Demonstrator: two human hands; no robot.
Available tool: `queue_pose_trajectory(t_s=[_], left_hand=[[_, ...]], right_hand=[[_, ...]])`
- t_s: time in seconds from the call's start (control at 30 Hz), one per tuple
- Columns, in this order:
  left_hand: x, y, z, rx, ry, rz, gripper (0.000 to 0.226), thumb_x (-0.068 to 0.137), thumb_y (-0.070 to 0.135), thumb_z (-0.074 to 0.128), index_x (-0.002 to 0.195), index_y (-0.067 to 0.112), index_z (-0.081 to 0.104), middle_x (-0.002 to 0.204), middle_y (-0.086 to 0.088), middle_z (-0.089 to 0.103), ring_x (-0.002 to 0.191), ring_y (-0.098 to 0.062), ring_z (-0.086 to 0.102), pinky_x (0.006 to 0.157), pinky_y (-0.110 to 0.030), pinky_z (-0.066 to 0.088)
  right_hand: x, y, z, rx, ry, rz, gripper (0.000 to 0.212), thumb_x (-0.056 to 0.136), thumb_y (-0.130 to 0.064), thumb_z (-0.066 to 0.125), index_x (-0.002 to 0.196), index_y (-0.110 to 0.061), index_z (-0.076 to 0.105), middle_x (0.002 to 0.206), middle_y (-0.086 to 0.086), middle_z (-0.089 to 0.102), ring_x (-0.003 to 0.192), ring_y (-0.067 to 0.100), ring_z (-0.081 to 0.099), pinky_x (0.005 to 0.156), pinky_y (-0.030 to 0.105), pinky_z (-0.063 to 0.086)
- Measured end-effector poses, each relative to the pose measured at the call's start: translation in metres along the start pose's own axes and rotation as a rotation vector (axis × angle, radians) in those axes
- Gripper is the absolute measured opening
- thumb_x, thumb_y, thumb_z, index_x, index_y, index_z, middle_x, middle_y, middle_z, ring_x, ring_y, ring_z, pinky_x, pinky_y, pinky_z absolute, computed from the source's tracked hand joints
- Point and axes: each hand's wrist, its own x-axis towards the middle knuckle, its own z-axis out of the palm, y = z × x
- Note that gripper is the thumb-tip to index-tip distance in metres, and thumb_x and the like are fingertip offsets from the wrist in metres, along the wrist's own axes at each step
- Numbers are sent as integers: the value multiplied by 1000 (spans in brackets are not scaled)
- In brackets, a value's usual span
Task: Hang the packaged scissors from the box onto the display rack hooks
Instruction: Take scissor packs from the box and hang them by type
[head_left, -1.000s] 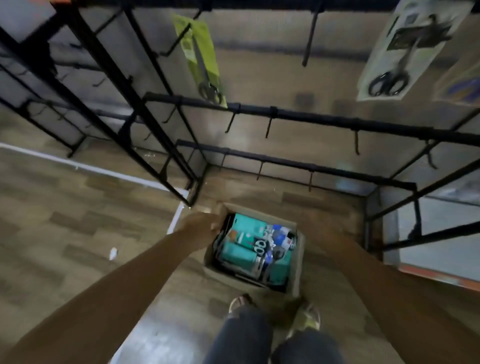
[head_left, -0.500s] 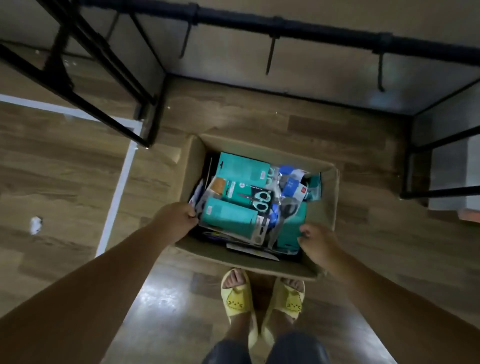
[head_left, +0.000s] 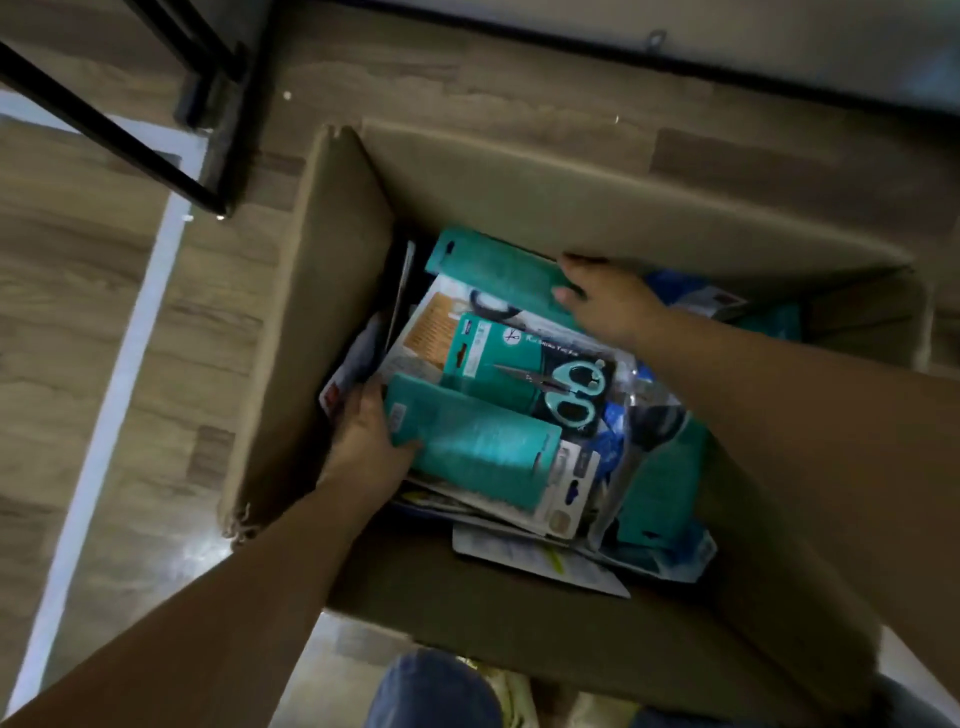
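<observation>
An open cardboard box (head_left: 519, 171) stands on the floor, filled with several teal scissor packages lying flat. My left hand (head_left: 366, 441) grips the left end of the nearest teal package (head_left: 478, 449) at the box's left side. My right hand (head_left: 605, 306) reaches in from the right and holds the right end of the far teal package (head_left: 488, 270) near the box's back wall. Between them lies a package showing teal-handled scissors (head_left: 566, 389). The rack hooks are out of view.
The black display rack foot and frame bars (head_left: 218, 104) stand on the wood floor at the upper left. A white floor line (head_left: 119, 374) runs along the left. My knee in jeans (head_left: 431, 691) is at the bottom edge, close to the box.
The view has dropped close to the box. Both hands moved from the box's rim into it; the left now grips the near teal package, the right holds the far one.
</observation>
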Motion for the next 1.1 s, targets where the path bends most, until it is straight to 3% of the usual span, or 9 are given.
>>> queue_pose_trajectory(t_s=[0.23, 0.37, 0.5, 0.6, 0.7, 0.87, 0.93, 1.03, 1.1], left_hand=[[1, -7, -2, -58, 10, 2, 73, 75, 4, 74, 138, 7, 38, 142, -14, 38, 131, -28, 37, 108, -34, 32], [0, -12, -5, -72, -25, -49, 64, 80, 3, 65, 138, 11, 39, 142, -13, 39, 128, -27, 42, 107, -39, 37], [-3, -16, -6, -106, -52, -84, 71, 80, -1, 66, 141, 17, 36, 145, -9, 37, 131, -25, 38, 102, -31, 35], [-4, -17, -5, -170, -59, -104, 68, 81, -2, 65, 141, 15, 37, 145, -11, 37, 132, -26, 36, 102, -28, 33], [-1, -18, -1, -189, -57, -124, 67, 80, -3, 65, 139, 11, 38, 143, -13, 38, 131, -28, 38, 108, -37, 35], [1, -17, 3, -215, -40, -154, 68, 75, -6, 65, 136, 8, 39, 135, -18, 45, 123, -32, 45, 103, -46, 40], [1, -17, 3, -216, -42, -163, 70, 76, -5, 65, 138, 9, 36, 136, -17, 44, 124, -32, 45, 104, -46, 40], [-1, -17, 3, -211, -51, -193, 79, 77, -2, 68, 144, 14, 28, 142, -12, 39, 128, -28, 41, 107, -43, 37], [-2, -17, 1, -221, -61, -212, 81, 77, -1, 69, 145, 16, 27, 143, -11, 39, 128, -27, 41, 107, -42, 38]], right_hand=[[-2, 1, 13, -37, -109, 133, 92, 63, -49, 81, 139, -18, 40, 143, 12, 29, 131, 31, 31, 106, 40, 33], [-8, -7, 3, 135, -147, 153, 74, 60, -25, 87, 120, -14, 45, 121, 8, 46, 110, 24, 44, 89, 34, 41], [-14, -11, -8, 404, -434, 190, 37, 64, -4, 82, 94, -12, 61, 100, 4, 64, 105, 26, 59, 94, 37, 45], [-22, -5, -15, 481, -704, 360, 37, 76, -11, 71, 113, -7, 62, 117, 9, 64, 120, 27, 53, 105, 39, 37], [-38, 10, -13, 735, -855, 565, 51, 69, -15, 70, 118, -4, 59, 113, 11, 67, 104, 26, 65, 94, 43, 49], [-61, 20, 8, 705, -746, 637, 95, 56, -14, 80, 141, -11, 39, 146, 6, 40, 137, 24, 32, 115, 45, 17], [-72, 19, 25, 666, -600, 604, 98, 57, -11, 84, 142, -13, 35, 149, 5, 36, 139, 23, 26, 111, 40, 20], [-86, 18, 42, 780, -403, 506, 62, 57, 7, 81, 114, -7, 61, 116, 7, 64, 100, 14, 62, 75, 21, 49], [-92, 15, 46, 805, -279, 470, 39, 55, 14, 79, 84, -10, 66, 87, 1, 68, 65, -2, 62, 50, 11, 46]])
